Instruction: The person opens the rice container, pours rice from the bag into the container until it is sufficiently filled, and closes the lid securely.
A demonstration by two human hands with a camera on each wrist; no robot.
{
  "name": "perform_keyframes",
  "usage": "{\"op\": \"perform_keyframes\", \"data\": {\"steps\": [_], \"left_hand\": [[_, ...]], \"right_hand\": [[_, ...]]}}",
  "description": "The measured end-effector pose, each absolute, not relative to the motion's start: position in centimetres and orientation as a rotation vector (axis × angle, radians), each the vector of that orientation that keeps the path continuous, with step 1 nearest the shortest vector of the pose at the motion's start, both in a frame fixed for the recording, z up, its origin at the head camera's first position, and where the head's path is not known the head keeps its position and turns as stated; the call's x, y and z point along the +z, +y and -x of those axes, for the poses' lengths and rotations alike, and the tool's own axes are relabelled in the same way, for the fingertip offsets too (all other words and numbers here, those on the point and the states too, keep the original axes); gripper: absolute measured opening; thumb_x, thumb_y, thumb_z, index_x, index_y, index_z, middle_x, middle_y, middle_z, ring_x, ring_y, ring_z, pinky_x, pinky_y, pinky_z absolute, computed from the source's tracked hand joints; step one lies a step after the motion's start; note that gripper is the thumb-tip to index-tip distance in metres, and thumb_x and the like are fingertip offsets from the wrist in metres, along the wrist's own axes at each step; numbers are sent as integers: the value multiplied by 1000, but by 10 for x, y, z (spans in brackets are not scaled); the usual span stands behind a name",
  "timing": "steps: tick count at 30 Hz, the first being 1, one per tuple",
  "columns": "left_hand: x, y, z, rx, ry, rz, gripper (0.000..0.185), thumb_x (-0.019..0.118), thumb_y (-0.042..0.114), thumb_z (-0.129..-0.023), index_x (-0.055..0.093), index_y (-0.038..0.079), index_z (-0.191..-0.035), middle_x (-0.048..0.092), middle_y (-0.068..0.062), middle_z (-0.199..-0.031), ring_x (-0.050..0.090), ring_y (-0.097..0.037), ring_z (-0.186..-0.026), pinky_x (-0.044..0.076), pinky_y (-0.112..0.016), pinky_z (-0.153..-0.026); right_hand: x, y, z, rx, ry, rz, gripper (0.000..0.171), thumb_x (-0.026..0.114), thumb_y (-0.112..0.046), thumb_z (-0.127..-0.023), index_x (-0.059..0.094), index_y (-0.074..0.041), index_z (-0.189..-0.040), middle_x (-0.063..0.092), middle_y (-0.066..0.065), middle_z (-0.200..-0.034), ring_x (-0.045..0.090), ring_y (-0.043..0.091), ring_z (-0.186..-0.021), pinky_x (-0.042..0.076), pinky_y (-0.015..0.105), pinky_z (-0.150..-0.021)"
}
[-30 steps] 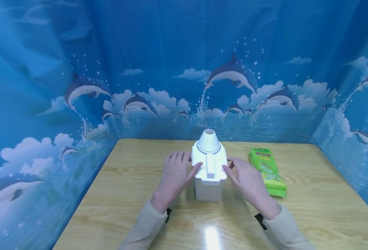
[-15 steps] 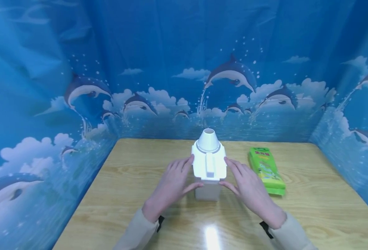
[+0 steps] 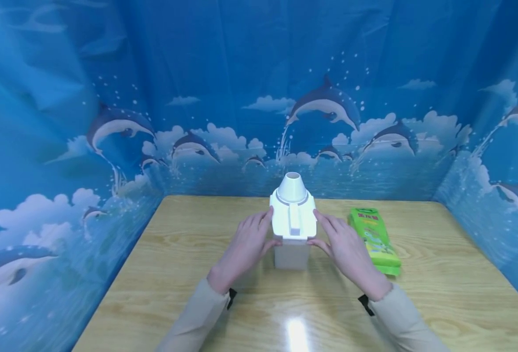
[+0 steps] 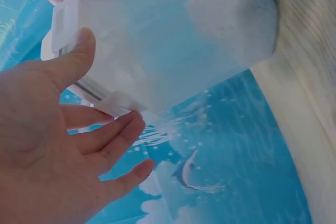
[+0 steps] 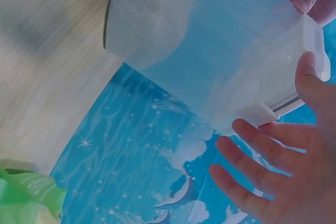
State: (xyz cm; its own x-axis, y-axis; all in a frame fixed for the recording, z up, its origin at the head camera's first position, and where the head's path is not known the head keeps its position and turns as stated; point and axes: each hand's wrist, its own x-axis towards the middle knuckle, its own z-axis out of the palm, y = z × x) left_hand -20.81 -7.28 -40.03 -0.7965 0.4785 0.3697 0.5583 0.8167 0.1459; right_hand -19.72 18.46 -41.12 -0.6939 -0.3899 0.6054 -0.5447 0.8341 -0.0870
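A translucent plastic storage container (image 3: 291, 255) stands upright in the middle of the table, pale contents showing faintly near its base in the wrist views. Its white lid (image 3: 282, 225) has side clips and carries a cone-shaped cap (image 3: 292, 189). On the left, my left hand (image 3: 246, 247) holds the lid's near corner, thumb at the front edge and index finger at the side. My right hand (image 3: 348, 249) grips the opposite corner the same way. In the left wrist view, the left thumb (image 4: 79, 56) lies just by the front clip (image 4: 65, 22); the other fingers spread beside the side clip.
A bright green packet (image 3: 375, 239) lies on the wooden table (image 3: 188, 244), right of the container and near my right hand. A blue dolphin-print curtain (image 3: 223, 98) encloses the back and both sides of the table.
My thumbs have dropped from the lid's top to its front edge. Container and hands have shifted slightly away from me over the last half second. The green packet stays put.
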Motion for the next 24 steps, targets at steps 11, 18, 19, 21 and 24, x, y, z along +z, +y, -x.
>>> {"op": "perform_keyframes", "data": {"steps": [11,18,19,21,24], "left_hand": [[-401,-65,241,-416,-2774,703,87,67,39,-96,19,6,-161,45,-18,-154,47,-35,-138,39,-53,-115],[-401,-62,257,-439,-2803,683,85,62,40,-98,15,9,-162,45,-15,-154,46,-33,-139,36,-52,-117],[-401,-61,259,-447,-2811,678,85,62,40,-99,15,10,-162,45,-15,-155,45,-33,-139,35,-52,-118],[-401,-60,262,-466,-2825,670,84,60,41,-99,14,11,-163,44,-14,-156,44,-33,-141,34,-52,-119],[-402,-59,264,-494,-2846,653,83,59,41,-100,12,13,-163,41,-14,-158,42,-32,-143,31,-53,-120]], "right_hand": [[-411,181,226,312,-2455,-622,73,76,-38,-88,51,-3,-147,68,22,-117,67,37,-95,58,49,-73],[-410,180,240,282,-2471,-581,71,73,-40,-91,50,-2,-147,68,23,-118,67,38,-97,59,49,-71],[-410,180,241,281,-2478,-575,71,72,-41,-91,50,-2,-147,68,23,-117,67,38,-96,59,48,-70],[-410,181,244,276,-2486,-564,71,71,-42,-92,50,-2,-147,68,24,-115,67,38,-93,58,47,-68],[-409,181,245,284,-2517,-541,72,70,-43,-92,49,-4,-148,67,25,-117,67,39,-94,58,48,-70]]}}
